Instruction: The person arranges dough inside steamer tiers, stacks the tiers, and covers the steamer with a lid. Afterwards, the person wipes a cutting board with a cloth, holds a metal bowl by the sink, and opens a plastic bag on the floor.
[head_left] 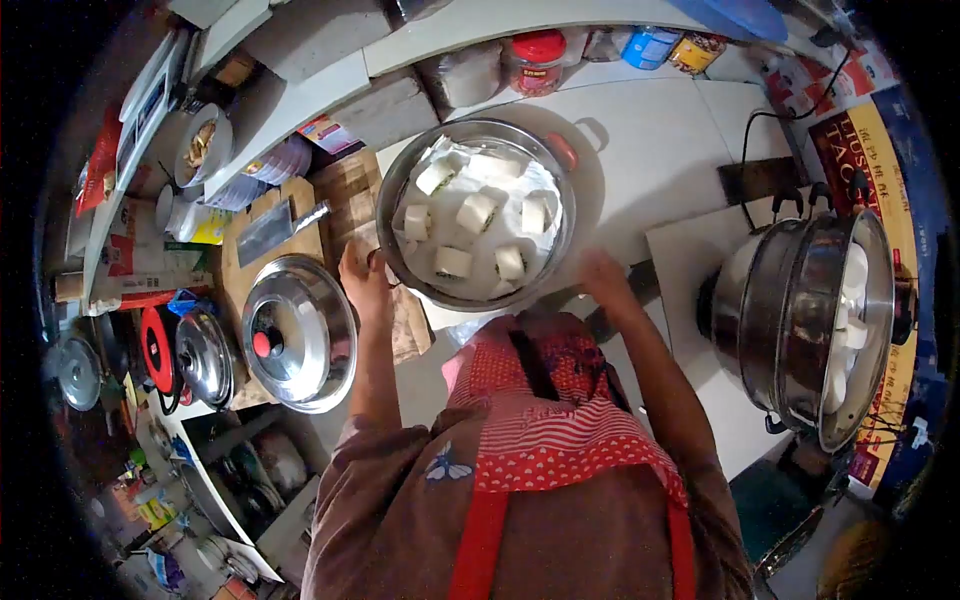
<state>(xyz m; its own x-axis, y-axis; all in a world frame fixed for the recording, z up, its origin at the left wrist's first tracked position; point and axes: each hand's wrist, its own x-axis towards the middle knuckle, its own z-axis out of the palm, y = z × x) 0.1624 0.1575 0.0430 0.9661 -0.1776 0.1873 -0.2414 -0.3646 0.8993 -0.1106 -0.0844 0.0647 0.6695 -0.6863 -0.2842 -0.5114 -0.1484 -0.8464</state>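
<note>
A round metal steamer tray stands on the white counter in front of me. Several white rolls with green filling lie spaced apart on a pale liner inside it. My left hand is by the tray's lower left rim, thumb and fingers apart; whether it touches the rim is unclear. Off the tray's lower right side, my right hand is smeared by motion, its fingers indistinct, and no held object shows. A domed steel lid with a red-centred black knob rests just below my left hand.
At right stands a stacked steamer pot with white pieces in its top tier. A cleaver lies on a wooden board at left. Along the back are a red-lidded jar and a shelf edge. A black cable hangs at upper right.
</note>
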